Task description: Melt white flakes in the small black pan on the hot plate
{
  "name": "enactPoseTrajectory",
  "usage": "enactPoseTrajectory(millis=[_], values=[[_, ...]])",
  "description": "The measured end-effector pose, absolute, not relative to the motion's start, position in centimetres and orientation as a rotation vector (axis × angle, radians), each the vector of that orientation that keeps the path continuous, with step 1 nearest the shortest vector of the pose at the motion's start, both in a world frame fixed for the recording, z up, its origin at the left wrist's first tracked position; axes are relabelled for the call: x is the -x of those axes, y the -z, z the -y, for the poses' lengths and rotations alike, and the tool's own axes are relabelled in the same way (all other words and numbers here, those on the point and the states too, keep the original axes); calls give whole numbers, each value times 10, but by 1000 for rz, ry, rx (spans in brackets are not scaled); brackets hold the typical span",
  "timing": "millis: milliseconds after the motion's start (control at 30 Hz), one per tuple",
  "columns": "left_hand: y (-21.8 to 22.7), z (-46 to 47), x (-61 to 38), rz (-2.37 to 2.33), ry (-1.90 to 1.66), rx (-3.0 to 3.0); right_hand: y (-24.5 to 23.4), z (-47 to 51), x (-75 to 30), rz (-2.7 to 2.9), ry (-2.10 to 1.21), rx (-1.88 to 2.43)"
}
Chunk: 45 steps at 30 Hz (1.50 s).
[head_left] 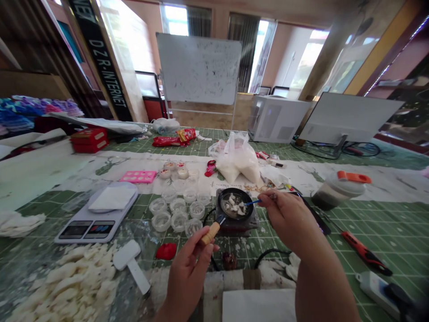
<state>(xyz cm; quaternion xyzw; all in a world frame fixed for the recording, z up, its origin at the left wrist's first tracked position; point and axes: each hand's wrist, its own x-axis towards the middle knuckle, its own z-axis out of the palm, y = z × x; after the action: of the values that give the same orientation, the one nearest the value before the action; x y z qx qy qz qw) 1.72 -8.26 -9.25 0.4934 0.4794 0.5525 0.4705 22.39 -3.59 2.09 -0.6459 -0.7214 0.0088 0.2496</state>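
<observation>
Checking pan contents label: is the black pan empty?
No, white chunks lie in the pan while the right hand holds a blue stick in it.

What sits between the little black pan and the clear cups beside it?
Nothing solid: only a thin black cord curves between pan and cups. The left hand holds the wooden handle, the right hand a blue stick.

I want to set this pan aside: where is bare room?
Bare green mat lies right of your right hand, between the orange-lidded white cup and the red utility knife. Left of the small black pan, clear plastic cups crowd it.
</observation>
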Motion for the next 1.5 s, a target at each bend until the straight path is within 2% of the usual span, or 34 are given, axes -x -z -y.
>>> enactPoseTrajectory(millis=[433,1367,1500], values=[[93,84,-17,-1166,-1354,-1174,-19,36,-213,1979,-68,1595],[90,83,-19,-1174,-1345,-1165,-18,33,-211,2029,-87,1676],[92,83,-18,-1169,-1330,-1178,-18,34,-208,1967,-118,1585]])
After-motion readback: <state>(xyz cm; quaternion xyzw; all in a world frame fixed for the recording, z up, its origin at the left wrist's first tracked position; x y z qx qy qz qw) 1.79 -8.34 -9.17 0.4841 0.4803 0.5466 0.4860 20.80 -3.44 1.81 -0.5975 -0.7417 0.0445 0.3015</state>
